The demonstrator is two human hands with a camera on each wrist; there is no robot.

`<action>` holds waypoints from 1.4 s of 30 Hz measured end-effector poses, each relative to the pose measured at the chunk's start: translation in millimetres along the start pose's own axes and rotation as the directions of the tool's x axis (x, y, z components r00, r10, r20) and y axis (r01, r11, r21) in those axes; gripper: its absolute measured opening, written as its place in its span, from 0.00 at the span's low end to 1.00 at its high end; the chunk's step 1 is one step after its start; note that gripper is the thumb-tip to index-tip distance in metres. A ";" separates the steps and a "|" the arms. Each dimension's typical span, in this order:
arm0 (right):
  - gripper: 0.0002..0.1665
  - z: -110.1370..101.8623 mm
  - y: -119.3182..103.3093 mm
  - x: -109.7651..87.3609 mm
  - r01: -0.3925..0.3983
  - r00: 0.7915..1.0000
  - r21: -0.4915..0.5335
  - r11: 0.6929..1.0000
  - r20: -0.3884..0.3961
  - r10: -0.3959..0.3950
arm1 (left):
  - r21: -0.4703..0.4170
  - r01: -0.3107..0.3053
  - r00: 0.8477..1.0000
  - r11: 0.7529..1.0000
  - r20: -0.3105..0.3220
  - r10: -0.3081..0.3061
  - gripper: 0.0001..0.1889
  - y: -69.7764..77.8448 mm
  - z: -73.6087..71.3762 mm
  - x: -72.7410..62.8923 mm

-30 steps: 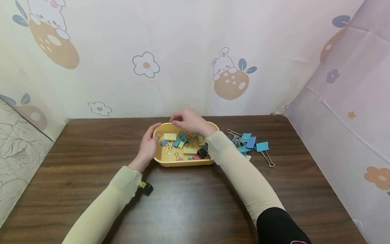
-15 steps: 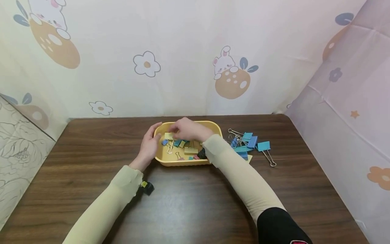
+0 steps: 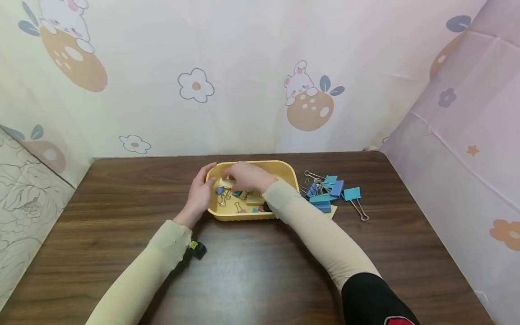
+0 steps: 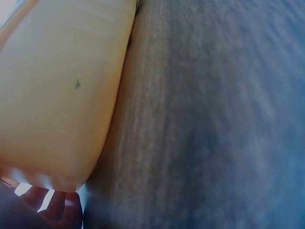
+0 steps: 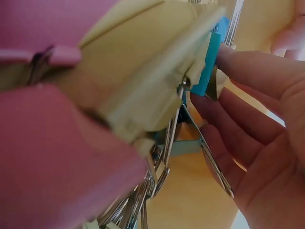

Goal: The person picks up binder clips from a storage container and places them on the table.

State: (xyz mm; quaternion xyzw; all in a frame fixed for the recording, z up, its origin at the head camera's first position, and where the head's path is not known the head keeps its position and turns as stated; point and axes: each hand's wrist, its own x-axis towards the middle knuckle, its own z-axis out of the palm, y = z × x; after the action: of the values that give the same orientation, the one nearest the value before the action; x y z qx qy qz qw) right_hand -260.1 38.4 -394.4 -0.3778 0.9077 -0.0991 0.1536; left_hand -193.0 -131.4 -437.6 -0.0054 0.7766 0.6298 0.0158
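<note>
A yellow plastic basket [image 3: 243, 217] stands at the far middle of the table with several binder clips in it. My left hand [image 3: 197, 194] grips its left end, thumb at the rim and fingers outside; in the left wrist view the fingers [image 4: 57, 207] touch its end wall. My right hand [image 3: 248, 177] reaches into the basket from the right, over a pale yellow binder clip [image 3: 227, 183]. In the right wrist view, thumb and fingers lie against a teal binder clip [image 5: 208, 64]; whether they pinch it is unclear. A blue binder clip [image 3: 220, 190] lies near the left end.
Several blue and teal binder clips [image 3: 325, 198] lie piled right of the basket, with one teal clip [image 3: 351, 194] slightly apart. A pink binder clip [image 3: 239, 208] lies near the basket's front wall. A patterned curtain [image 3: 243, 90] hangs behind the table.
My right hand has come down from above the basket's back rim, down into it and slightly left, covering some clips. My left hand keeps its hold on the left end.
</note>
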 end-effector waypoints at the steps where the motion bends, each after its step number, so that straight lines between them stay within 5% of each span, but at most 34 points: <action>1: 0.22 -0.2 0.4 -0.1 0.003 1.000 0.014 1.000 -0.003 -0.003 | -0.002 0.000 1.000 1.000 0.001 0.000 0.23 -0.2 0.2 0.1; 12: 0.22 -11.4 11.2 -4.2 0.069 0.996 0.151 0.986 -0.061 -0.061 | 0.012 0.009 1.000 1.000 -0.008 -0.009 0.23 -0.5 0.1 0.4; 18: 0.25 -27.1 17.6 -21.4 0.046 0.992 0.204 0.978 -0.123 -0.021 | 0.010 0.003 1.000 1.000 -0.013 -0.003 0.23 1.2 0.4 -0.3; 34: 0.25 -65.3 52.2 -99.4 0.039 0.955 0.228 0.973 -0.295 0.030 | -0.016 -0.002 1.000 1.000 -0.016 0.002 0.23 1.3 -1.6 -1.7; 42: 0.20 -57.7 76.1 -155.4 -0.048 0.931 0.200 0.979 -0.347 0.116 | -0.035 0.004 1.000 0.999 -0.002 -0.004 0.23 1.0 1.2 -2.1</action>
State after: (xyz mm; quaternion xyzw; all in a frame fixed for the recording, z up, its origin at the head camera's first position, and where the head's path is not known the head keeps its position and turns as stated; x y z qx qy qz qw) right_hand -226.6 206.3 -331.4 -0.2989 0.9220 -0.2450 0.0254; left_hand -191.0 -130.0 -436.8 -0.0077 0.7655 0.6432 0.0161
